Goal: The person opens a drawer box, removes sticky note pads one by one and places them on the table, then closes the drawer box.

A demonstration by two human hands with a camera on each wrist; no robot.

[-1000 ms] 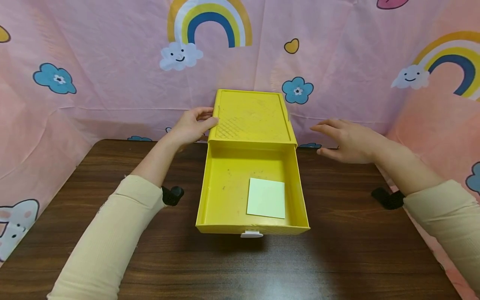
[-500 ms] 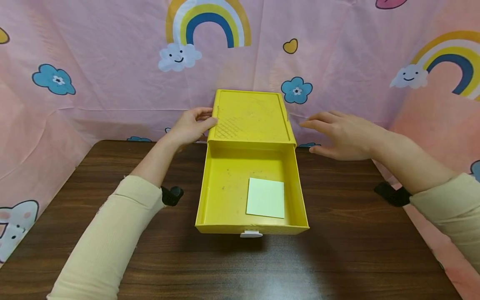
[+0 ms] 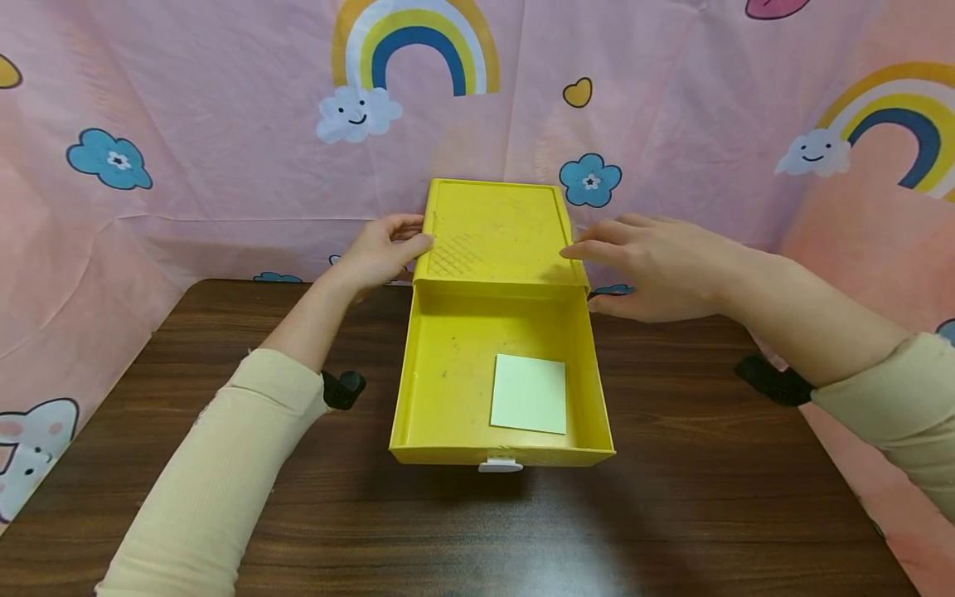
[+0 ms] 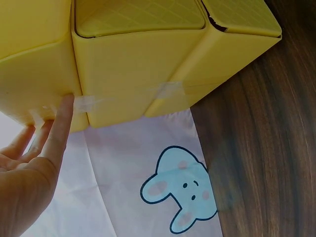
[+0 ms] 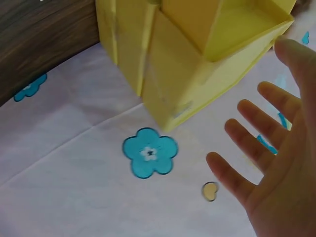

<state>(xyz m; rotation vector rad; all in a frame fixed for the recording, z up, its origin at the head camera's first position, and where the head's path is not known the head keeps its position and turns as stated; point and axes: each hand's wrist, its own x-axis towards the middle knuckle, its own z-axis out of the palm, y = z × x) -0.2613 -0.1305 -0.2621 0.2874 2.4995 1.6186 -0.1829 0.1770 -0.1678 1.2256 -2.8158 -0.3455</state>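
Observation:
A yellow drawer unit [image 3: 500,220] stands against the back cloth in the head view, its top drawer [image 3: 448,398] pulled far out. Inside that drawer lies a pale green square notepad [image 3: 528,394], right of the middle. A white knob [image 3: 501,466] sits on the drawer front. My left hand [image 3: 380,257] rests on the unit's left side, its thumb near the top edge; the left wrist view shows straight fingers [image 4: 60,123] against the side wall. My right hand [image 3: 664,269] is held with spread fingers by the right side, its fingertips overlapping the top edge.
The unit stands on a dark brown wooden table [image 3: 336,514]. Pink patterned cloth [image 3: 246,108] hangs close behind and at both sides. In the left wrist view, clear tape [image 4: 170,90] runs across the stacked yellow sections.
My right hand has moved left, from apart from the unit to its right side edge. My left hand, the open drawer and the notepad have stayed in place.

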